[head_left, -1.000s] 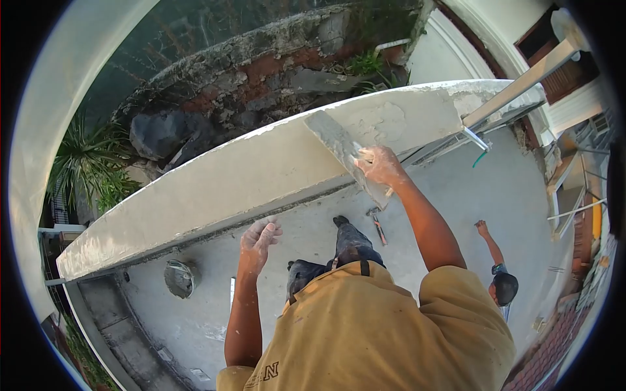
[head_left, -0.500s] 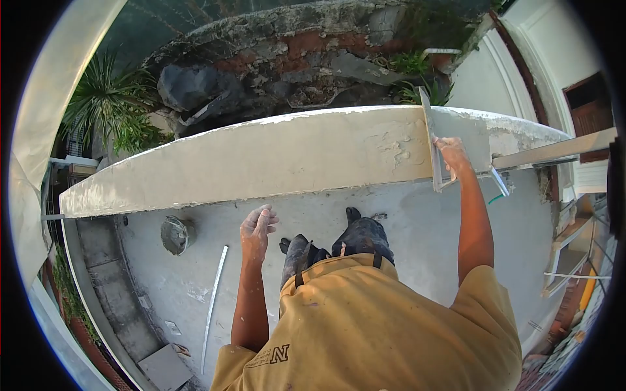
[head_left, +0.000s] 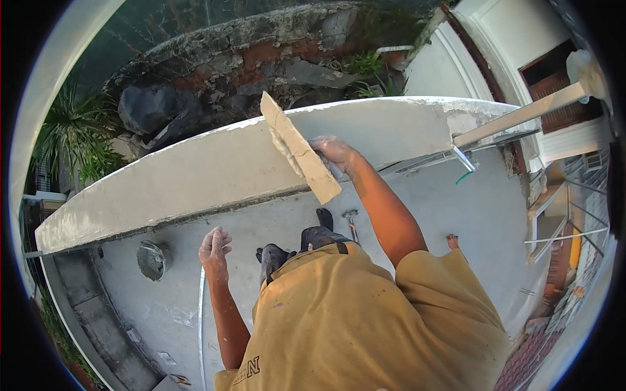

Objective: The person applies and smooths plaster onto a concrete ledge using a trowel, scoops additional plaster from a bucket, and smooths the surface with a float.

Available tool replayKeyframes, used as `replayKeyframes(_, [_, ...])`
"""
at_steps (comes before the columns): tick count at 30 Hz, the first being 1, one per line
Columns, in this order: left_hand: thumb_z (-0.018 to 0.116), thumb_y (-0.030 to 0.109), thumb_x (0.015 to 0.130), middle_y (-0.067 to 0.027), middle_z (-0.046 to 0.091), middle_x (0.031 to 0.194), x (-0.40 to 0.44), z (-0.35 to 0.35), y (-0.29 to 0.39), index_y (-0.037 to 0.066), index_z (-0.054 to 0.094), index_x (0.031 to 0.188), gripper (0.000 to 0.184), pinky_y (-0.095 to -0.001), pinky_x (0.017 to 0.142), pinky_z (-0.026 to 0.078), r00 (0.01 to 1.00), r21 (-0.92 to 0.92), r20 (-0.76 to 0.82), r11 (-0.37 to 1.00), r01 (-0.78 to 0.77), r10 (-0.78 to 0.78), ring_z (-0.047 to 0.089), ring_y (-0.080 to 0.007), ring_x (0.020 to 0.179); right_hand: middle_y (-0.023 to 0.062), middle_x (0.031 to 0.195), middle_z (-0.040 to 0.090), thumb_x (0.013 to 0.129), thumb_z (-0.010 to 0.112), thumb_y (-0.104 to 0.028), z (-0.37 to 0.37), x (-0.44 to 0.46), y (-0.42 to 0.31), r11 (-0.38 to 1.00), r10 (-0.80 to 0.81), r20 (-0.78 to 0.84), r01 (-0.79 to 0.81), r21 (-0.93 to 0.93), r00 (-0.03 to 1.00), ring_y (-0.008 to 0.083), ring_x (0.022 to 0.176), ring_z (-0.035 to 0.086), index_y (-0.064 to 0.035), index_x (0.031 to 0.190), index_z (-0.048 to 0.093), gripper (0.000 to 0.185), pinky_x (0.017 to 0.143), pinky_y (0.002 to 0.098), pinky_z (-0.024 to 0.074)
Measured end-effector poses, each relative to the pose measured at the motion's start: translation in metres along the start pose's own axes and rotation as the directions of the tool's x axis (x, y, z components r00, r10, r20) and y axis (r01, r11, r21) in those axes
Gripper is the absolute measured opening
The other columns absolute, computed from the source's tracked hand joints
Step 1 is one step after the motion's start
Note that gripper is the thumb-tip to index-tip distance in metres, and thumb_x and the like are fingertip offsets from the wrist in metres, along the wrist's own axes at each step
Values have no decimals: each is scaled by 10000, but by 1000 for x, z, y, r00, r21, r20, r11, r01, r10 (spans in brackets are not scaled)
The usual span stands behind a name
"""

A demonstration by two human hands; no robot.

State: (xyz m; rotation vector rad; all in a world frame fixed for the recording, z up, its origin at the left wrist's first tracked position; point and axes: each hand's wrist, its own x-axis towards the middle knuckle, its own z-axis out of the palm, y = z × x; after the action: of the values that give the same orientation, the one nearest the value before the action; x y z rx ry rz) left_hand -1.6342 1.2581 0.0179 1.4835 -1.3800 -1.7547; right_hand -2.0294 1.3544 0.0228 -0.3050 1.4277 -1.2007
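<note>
My right hand (head_left: 335, 151), dusted with plaster, is wrapped round the back of a long flat trowel (head_left: 300, 151). The trowel is tilted over the curved wall (head_left: 195, 169), with wet plaster along its left edge. It reaches from the wall's far edge to beyond the near edge. My left hand (head_left: 214, 249) hangs in the air on the near side of the wall, its whitened fingers curled loosely, and nothing shows in it. Below and left of it a bucket (head_left: 154, 260) with grey residue stands on the floor.
A hammer (head_left: 352, 225) lies on the grey floor (head_left: 424, 215) near my feet. A long metal strip (head_left: 201, 319) lies below my left hand. A metal bar (head_left: 521, 116) crosses the wall's right end. Another person's hand (head_left: 452, 242) shows at the right.
The trowel in my right hand has moved left along the wall and turned from nearly upright to slanted. The view has shifted, and the hammer and the other person's hand show again.
</note>
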Motion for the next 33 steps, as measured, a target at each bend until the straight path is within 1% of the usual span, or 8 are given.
replayKeyframes(3, [624,342,927,-39,640,988,-8,9,-5,43,615,1170,386,-244,710,463,999,-47,-40,998,35,-37,611,-128,872,78,879,685,916,586,-198,-80,-43,-2,983,-51,-110,69,169,993,123,659,623,19,1083,674,288,570,254,508])
replayKeyframes(6, [627,353,924,-39,637,998,-15,29,-14,45,613,1169,395,-255,719,463,996,-50,-52,996,70,-73,611,-131,880,114,1019,686,914,588,-230,-195,-86,5,982,-151,-264,174,67,953,151,779,658,25,1143,656,349,680,262,531])
replayKeyframes(9, [627,356,924,-40,636,993,-21,55,-22,46,612,1166,394,-256,718,462,994,-60,-32,993,103,-105,611,-133,878,15,753,643,918,588,-263,-301,-133,-3,972,-158,-421,67,-224,893,77,573,548,-31,979,698,264,494,245,433])
replayKeyframes(12, [599,321,945,-76,652,990,-24,79,-25,12,613,1168,381,-262,708,478,993,-24,-43,994,105,-106,629,-151,877,-5,646,572,922,589,-290,-364,-157,-10,974,-83,-534,-45,-222,841,82,468,450,-33,955,703,283,406,275,357])
replayKeyframes(16, [605,327,941,-80,656,991,-34,92,-24,9,619,1160,387,-265,704,483,995,-14,-60,996,84,-85,637,-159,880,3,541,485,912,613,-334,-379,-143,-17,896,-147,-741,-229,-380,655,102,396,409,-60,950,712,294,374,277,326])
replayKeyframes(19, [606,329,940,-82,659,985,-32,92,-28,6,621,1157,390,-268,703,486,994,1,-73,997,83,-82,642,-163,872,-21,552,440,899,644,-333,-303,-133,-37,805,-136,-725,-351,-478,675,91,434,396,-55,949,711,290,391,275,324])
replayKeyframes(24, [603,328,943,-80,659,977,-22,103,-32,8,624,1155,384,-267,702,487,997,59,-6,995,80,-80,644,-164,866,4,584,477,884,665,-343,-243,-112,-27,778,-144,-508,-220,-588,849,113,492,424,-46,961,732,314,433,306,326])
replayKeyframes(33, [628,403,914,-63,631,1018,-53,64,-49,29,611,1165,450,-260,725,468,977,-2,-156,989,145,-143,617,-156,892,-45,573,391,904,635,-376,-379,-122,-41,813,-124,-766,-378,-442,631,90,440,374,-54,981,705,338,383,268,317])
